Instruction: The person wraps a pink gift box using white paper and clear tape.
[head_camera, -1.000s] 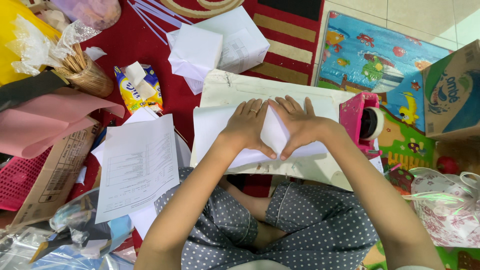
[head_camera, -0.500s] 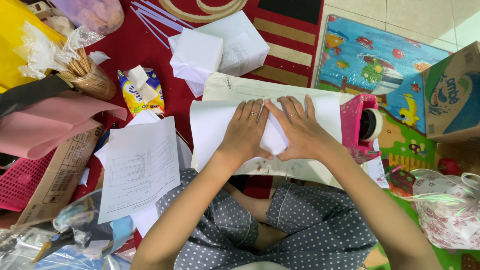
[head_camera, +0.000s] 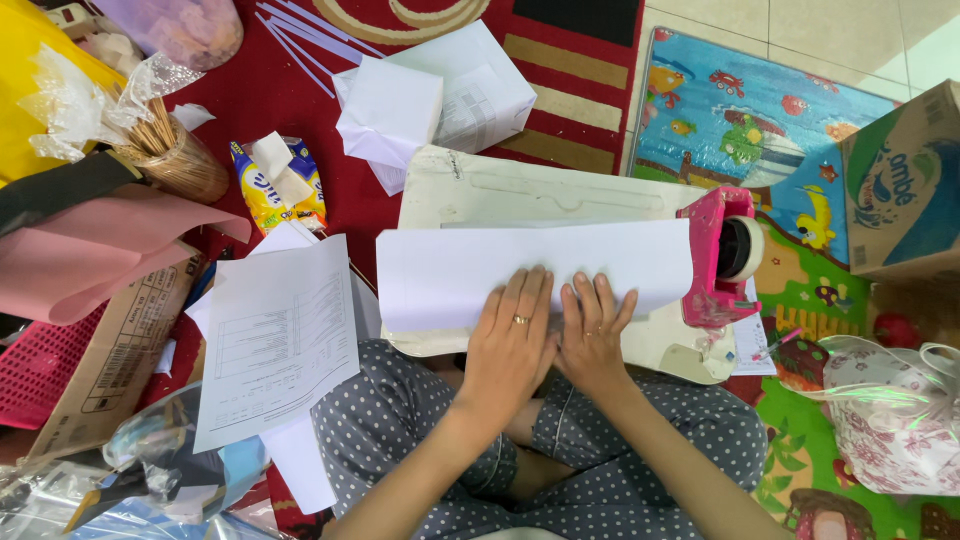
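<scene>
Since half a second ago your hands have slid down toward you and flattened; the raised fold that sat between them is now pressed out. Your left hand (head_camera: 512, 340) and right hand (head_camera: 592, 335) lie side by side, fingers spread and released, palms down on the near edge of the white sheet of paper (head_camera: 470, 272), grasping nothing. That sheet rests folded on the cream lap board (head_camera: 520, 185) across your knees, its right end touching the pink tape dispenser (head_camera: 722, 258). You appear to be creasing a fold. Judging by this, your next move calls for running the fingertips outward along the edge, keeping the sheet from sliding. A printed sheet (head_camera: 275, 340) lies just beside your left knee, and folded white paper packets (head_camera: 430, 95) sit beyond the board.
</scene>
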